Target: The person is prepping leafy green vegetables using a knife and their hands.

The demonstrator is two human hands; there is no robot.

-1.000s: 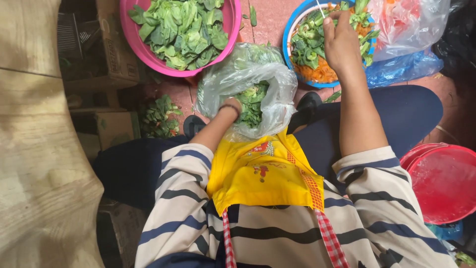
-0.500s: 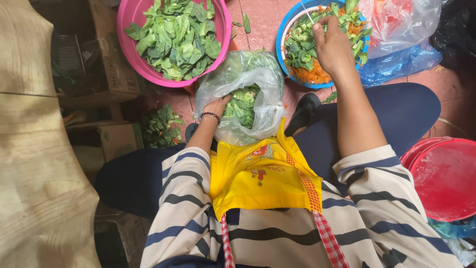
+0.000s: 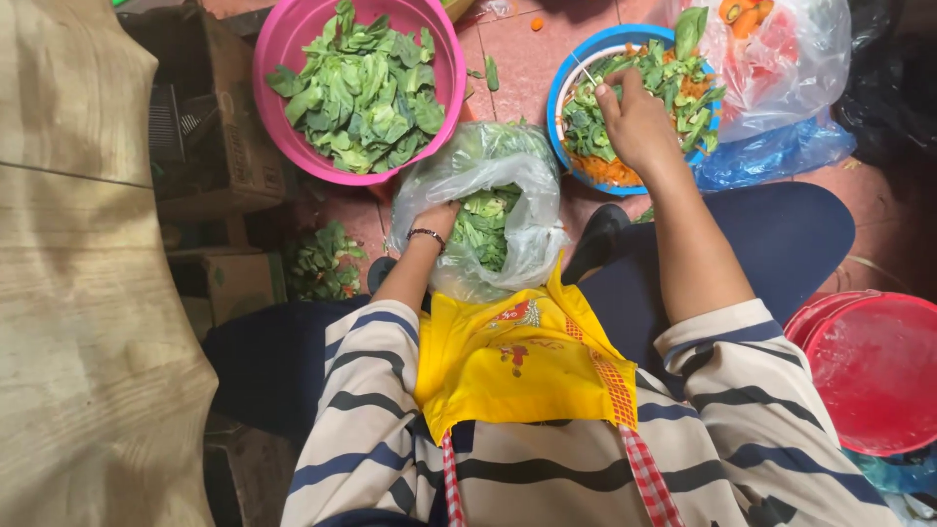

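Clear bag point(image 3: 527, 176) of greens encloses the left hand point(image 3: 436, 217), grip hidden; right hand point(image 3: 634, 122) pinches scraps in blue bowl point(image 3: 558, 98).

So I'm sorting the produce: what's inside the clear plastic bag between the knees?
Green leafy vegetables fill the clear plastic bag; the left hand reaches in. The bag's bottom is hidden under the leaves.

A pink basin point(image 3: 283, 59) heaped with green leaves is seen on the red tiled floor point(image 3: 522, 59). Cardboard boxes point(image 3: 229, 161) are stacked beside it, with loose leaves point(image 3: 322, 263) scattered near them. A red bucket point(image 3: 874, 366) is set at the right edge, and a pale wooden surface point(image 3: 78, 312) is seen along the left.
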